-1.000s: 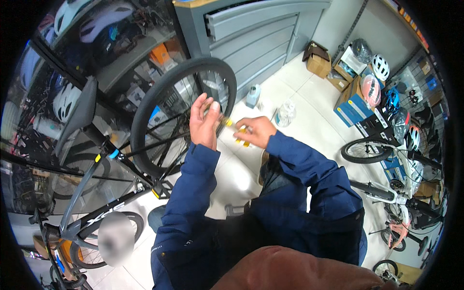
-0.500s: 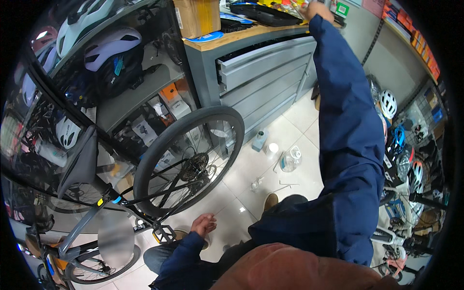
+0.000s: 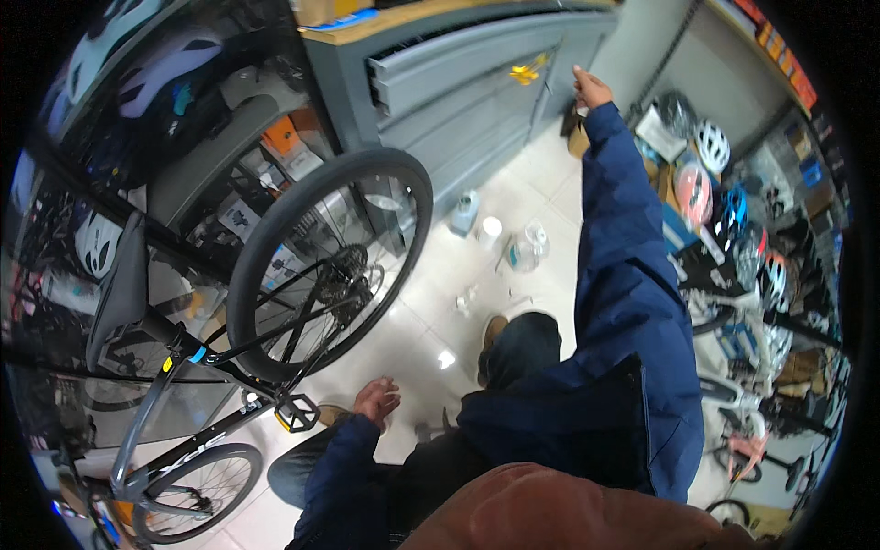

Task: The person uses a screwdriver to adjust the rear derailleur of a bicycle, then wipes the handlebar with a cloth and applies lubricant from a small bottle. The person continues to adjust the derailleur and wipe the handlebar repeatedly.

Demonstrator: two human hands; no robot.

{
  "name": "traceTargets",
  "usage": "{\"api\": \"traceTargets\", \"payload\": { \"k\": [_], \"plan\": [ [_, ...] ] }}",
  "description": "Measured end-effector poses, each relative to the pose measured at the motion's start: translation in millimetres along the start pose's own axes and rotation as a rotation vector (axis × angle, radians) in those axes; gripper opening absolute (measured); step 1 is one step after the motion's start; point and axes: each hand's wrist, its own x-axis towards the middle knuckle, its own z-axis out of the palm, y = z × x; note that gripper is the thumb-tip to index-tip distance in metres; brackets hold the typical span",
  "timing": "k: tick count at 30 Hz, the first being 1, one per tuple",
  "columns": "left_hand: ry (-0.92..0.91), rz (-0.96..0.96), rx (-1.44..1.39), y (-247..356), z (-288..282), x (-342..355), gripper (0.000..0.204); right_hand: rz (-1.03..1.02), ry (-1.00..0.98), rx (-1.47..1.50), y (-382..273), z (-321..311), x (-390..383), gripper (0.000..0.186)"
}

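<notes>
My left hand [image 3: 377, 403] hangs over my left knee beside the bicycle's pedal [image 3: 297, 413], its fingers loosely bent and apart with nothing seen in them. Stretched far forward, my right hand [image 3: 593, 90] is curled closed near the right end of the grey drawer cabinet [image 3: 458, 119]. A small blurred yellow object [image 3: 525, 74] shows just left of it, against the drawer fronts; whether the fingers hold it cannot be made out. On my left stands a dark bicycle, its rear wheel [image 3: 240, 266] with cassette [image 3: 343, 273] facing me.
On the tiled floor ahead stand a blue-grey bottle [image 3: 465, 212], a white cup [image 3: 490, 229] and a clear jug [image 3: 528, 247]. A bent hex key [image 3: 519, 300] lies nearer me. Helmets [image 3: 712, 145] and bike parts crowd the right; a glass display case [image 3: 197, 183] fills the left.
My right hand has come down from the benchtop to beside the cabinet's front. The yellow object now shows before the drawers. The whole view has shifted; my left hand stays low by the pedal.
</notes>
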Motion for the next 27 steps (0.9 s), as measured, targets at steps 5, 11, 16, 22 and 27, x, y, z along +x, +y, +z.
{"api": "traceTargets", "payload": {
  "k": [5, 11, 16, 22, 27],
  "plan": [
    [0.04, 0.012, -0.042, -19, -20, 5, 0.041, 0.183, -0.195, 0.147, 103, -46, -79, 0.037],
    [0.08, -0.11, -0.087, -23, -23, 8, 0.031, 0.448, -0.085, -0.028, 195, -106, -174, 0.043],
    [0.15, -0.16, -0.105, -28, -26, 7, 0.026, 0.644, -0.035, -0.188, 254, -136, -246, 0.043],
    [0.196, -0.225, 0.007, -47, -32, 21, 0.025, 0.593, -0.061, -0.229, 294, -77, -265, 0.039],
    [0.212, -0.362, 0.192, -60, -28, 30, 0.038, 0.297, -0.371, -0.535, 336, 39, -184, 0.034]
  ]
}}
